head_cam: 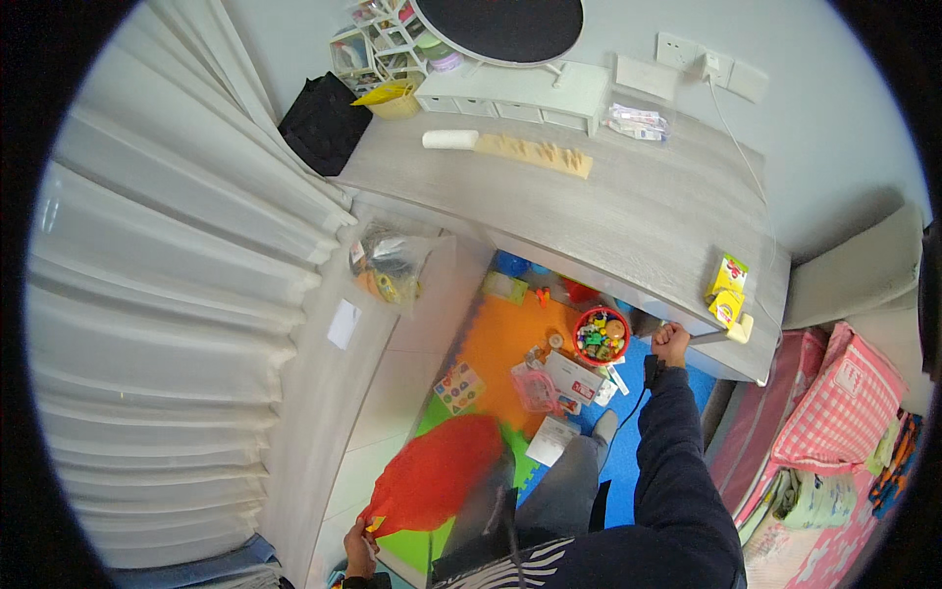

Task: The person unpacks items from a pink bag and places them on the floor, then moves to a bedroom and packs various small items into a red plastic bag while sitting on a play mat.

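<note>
At the bottom left, my left hand grips the gathered corner of a red bag, which spreads over the floor mat and my leg. My right hand is closed at the front edge of the grey desk, near its right end; whether the fingers hold the edge cannot be told. Just left of that hand, a red round container of small colourful toys stands on the foam mat. A white box and a pink plastic basket lie beside it.
Yellow boxes rest near the desk's right edge. A white drawer shelf and an oval dark-faced stand are at the back. A filled clear plastic bag sits by the curtain. On the right is a bed with a pink checked pillow.
</note>
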{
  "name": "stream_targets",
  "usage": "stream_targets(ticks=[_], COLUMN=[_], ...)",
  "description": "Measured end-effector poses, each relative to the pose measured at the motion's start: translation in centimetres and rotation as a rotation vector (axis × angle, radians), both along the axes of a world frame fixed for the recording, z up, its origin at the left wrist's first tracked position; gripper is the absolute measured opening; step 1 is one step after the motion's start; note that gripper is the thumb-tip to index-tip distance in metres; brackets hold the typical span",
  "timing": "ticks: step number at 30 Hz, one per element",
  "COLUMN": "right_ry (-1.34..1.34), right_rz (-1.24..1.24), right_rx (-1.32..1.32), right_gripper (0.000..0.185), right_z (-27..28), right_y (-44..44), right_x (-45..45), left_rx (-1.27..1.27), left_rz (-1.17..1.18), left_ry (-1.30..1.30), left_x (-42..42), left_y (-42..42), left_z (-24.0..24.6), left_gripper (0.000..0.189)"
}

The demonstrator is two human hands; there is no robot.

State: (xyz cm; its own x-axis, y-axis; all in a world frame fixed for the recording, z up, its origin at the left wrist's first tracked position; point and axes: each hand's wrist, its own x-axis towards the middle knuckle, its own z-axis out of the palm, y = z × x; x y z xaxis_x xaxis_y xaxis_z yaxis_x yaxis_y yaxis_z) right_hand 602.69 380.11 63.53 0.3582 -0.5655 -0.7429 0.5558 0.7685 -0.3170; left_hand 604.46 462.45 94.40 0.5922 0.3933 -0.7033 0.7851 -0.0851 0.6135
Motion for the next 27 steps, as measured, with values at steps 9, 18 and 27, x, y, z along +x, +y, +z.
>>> stream_targets(ticks=[9,18,27], right_ry=[0.019,0.265,0.813], right_rz=[0.051,0.179,0.82], right_rx=[0.035,0.054,-1.069], right_gripper=[0.036,0.032,0.039], right_z=[0.9,1.5,16.6], right_y=[4.7,13.7,22.2], right_x=[-2.3,-6.4,-2.7], left_rx=[-0.056,-0.017,-0.135], left_rz=[-0.024,-0.084,-0.223], left_ry=[0.026,0.086,0.086], left_x=[1.4,4.1,6.6], left_y=[-1.4,-1.8,-1.3], left_z=[1.2,-0.1,-2.0], left_gripper=[0.034,0.031,0.031])
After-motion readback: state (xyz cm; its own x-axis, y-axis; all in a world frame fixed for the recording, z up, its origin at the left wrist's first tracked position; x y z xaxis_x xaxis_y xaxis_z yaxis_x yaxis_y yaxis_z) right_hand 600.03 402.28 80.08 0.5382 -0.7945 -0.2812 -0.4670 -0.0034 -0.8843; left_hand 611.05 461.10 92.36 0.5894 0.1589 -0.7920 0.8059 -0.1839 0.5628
